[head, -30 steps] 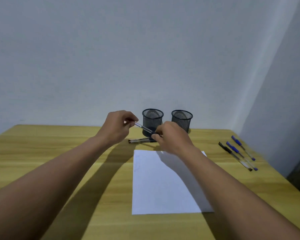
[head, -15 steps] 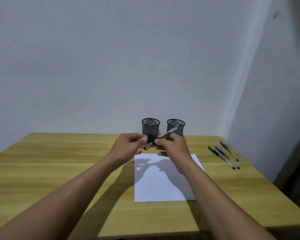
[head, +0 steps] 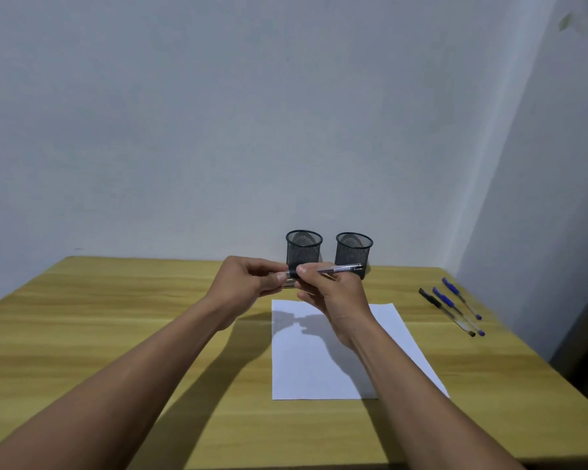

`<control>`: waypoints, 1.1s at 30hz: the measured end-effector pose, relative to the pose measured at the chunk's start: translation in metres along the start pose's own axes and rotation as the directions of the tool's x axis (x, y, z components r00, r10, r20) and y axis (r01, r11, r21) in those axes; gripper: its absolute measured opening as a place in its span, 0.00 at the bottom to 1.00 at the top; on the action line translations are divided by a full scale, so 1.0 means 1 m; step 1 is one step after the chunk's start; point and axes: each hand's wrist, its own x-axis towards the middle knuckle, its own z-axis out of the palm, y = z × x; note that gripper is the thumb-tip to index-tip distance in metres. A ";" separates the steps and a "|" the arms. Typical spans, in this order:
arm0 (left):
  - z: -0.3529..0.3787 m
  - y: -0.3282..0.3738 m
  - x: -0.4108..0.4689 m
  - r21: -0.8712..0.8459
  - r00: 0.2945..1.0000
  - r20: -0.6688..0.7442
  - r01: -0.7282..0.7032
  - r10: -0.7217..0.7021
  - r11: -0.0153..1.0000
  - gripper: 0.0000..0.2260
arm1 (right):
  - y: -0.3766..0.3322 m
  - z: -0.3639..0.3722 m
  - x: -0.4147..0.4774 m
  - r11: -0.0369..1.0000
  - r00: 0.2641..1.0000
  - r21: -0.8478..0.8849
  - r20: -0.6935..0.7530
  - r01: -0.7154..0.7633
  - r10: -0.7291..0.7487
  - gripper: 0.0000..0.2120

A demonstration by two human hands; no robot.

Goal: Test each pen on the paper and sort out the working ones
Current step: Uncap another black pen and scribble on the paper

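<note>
Two mesh cups [head: 304, 250] [head: 353, 252], one paper sheet [head: 319, 368], one held pen [head: 340, 268], three pens [head: 446, 312] [head: 457, 310] [head: 461, 298] lying at the right.

Wood tabletop [head: 116, 320]: white paper [head: 319, 368] ctr; 2 mesh cups [head: 304, 247] at back; 3 pens [head: 450, 308] far rt, side by side.

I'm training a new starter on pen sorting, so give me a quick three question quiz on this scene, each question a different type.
1. True or false: the pen held in both hands is touching the paper.
2. How many pens lie loose at the table's right edge? A) two B) three C) five
3. Fill in: behind the hands stand two black mesh ____.

Key
1. False; the left hand and right hand hold it in the air above the sheet.
2. B; three pens.
3. Cups.
</note>
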 end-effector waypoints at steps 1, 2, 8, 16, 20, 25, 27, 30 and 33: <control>-0.002 0.000 0.001 0.007 1.000 0.004 0.008 -0.008 1.000 0.06 | 0.001 0.000 0.002 1.000 1.000 -0.009 -0.008 0.009 -0.009 0.03; -0.004 0.000 0.002 0.008 1.000 0.009 0.020 -0.021 1.000 0.06 | 0.001 0.000 0.004 1.000 1.000 -0.012 -0.019 0.016 -0.016 0.03; -0.009 0.000 0.011 0.067 0.997 -0.016 0.073 -0.072 0.995 0.03 | 0.007 0.004 0.014 1.000 0.997 0.016 -0.071 0.017 -0.016 0.02; -0.052 -0.033 0.015 0.437 0.985 -0.154 0.137 -0.077 0.889 0.04 | 0.028 -0.027 0.014 0.997 0.995 -0.062 -0.088 -0.053 0.047 0.03; -0.038 -0.064 0.023 0.615 0.969 -0.246 0.167 -0.014 0.771 0.04 | 0.038 -0.015 0.008 0.977 0.997 -0.207 -0.074 -0.039 0.024 0.04; -0.036 -0.080 0.029 0.678 0.966 -0.260 0.190 -0.010 0.710 0.04 | 0.040 -0.015 0.007 0.968 0.997 -0.247 -0.078 -0.043 0.025 0.06; -0.037 -0.078 0.030 0.672 0.966 -0.258 0.193 -0.018 0.715 0.05 | 0.040 -0.016 0.007 0.962 0.996 -0.269 -0.084 -0.047 0.025 0.07; -0.041 -0.072 0.019 0.724 0.973 -0.229 0.157 0.019 0.671 0.11 | 0.041 -0.014 0.003 0.951 0.997 -0.307 -0.079 -0.043 0.020 0.11; -0.044 -0.067 -0.009 0.792 0.985 -0.133 0.038 0.112 0.609 0.11 | 0.046 -0.009 -0.003 0.951 0.997 -0.306 -0.066 -0.047 0.028 0.13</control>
